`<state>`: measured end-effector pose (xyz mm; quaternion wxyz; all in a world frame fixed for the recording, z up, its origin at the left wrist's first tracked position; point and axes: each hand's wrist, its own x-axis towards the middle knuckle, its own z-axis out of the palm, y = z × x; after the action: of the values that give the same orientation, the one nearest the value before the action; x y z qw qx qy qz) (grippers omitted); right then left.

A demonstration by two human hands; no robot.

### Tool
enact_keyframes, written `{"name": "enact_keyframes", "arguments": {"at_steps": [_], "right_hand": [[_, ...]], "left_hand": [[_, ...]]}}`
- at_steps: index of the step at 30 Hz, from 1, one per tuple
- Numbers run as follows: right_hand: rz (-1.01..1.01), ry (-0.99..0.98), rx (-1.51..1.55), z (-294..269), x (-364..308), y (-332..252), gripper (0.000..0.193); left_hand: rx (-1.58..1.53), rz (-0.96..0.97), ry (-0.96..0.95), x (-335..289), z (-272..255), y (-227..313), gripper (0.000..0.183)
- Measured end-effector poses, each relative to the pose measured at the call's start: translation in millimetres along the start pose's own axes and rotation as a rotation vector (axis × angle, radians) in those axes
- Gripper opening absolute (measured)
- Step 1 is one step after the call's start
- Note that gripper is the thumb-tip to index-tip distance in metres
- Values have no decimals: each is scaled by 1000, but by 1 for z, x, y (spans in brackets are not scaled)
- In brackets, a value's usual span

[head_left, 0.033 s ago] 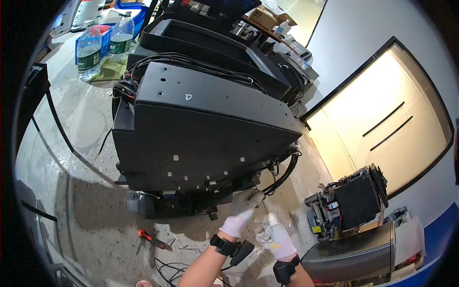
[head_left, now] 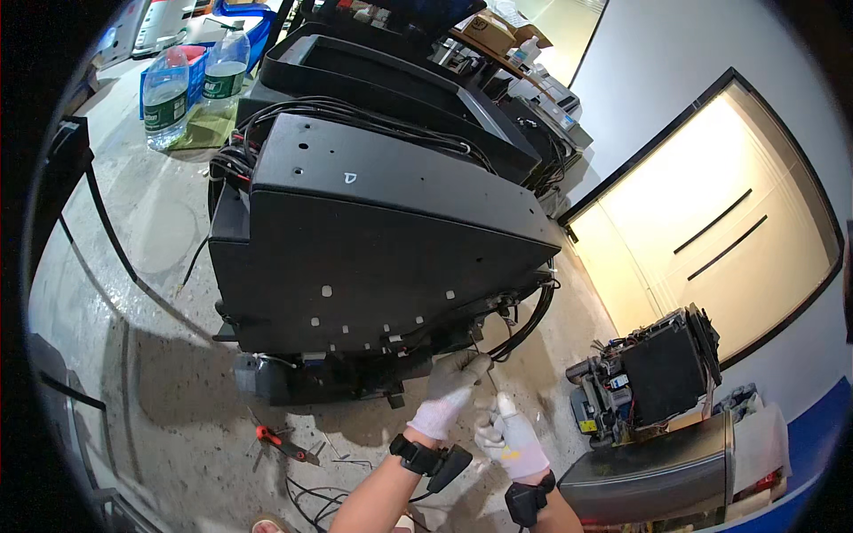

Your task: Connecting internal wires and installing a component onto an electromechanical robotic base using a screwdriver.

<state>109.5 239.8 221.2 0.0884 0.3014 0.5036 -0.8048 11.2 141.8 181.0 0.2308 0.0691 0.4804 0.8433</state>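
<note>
A large black metal housing (head_left: 382, 266) stands in front of me, with several holes and light spots along its lower face. My left hand (head_left: 453, 391), in a white-grey glove, is closed at the housing's lower right edge. A thin metal rod (head_left: 493, 380) shows at its fingertips; its upper part is hidden, and I cannot make out its exact kind. Just right of it is my right hand (head_left: 515, 437), gloved too. One digit points up beside the rod's lower end, while the other fingers are loosely curled and apart from it. Black cables (head_left: 533, 327) hang beside the housing.
On the floor at left lie a red-handled folding tool (head_left: 283, 444) and an L-shaped hex key (head_left: 357, 462). Black cable (head_left: 311, 496) runs near my left forearm. At right stand a dismantled machine unit (head_left: 653, 377) and a dark curved casing (head_left: 653, 475). Water bottles (head_left: 166, 102) stand far left.
My right hand's curled fingers have shifted slightly and look sharper now. The left hand and the housing stay in place.
</note>
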Motion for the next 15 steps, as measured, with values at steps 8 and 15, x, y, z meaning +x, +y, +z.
{"name": "enact_keyframes", "arguments": {"at_steps": [8, 15], "right_hand": [[-373, 186, -340, 12, 15, -9, 28], [-521, 219, -516, 8, 10, -8, 29]], "left_hand": [[57, 99, -15, 10, -4, -3, 24], [221, 188, 65, 13, 0, -1, 24]]}}
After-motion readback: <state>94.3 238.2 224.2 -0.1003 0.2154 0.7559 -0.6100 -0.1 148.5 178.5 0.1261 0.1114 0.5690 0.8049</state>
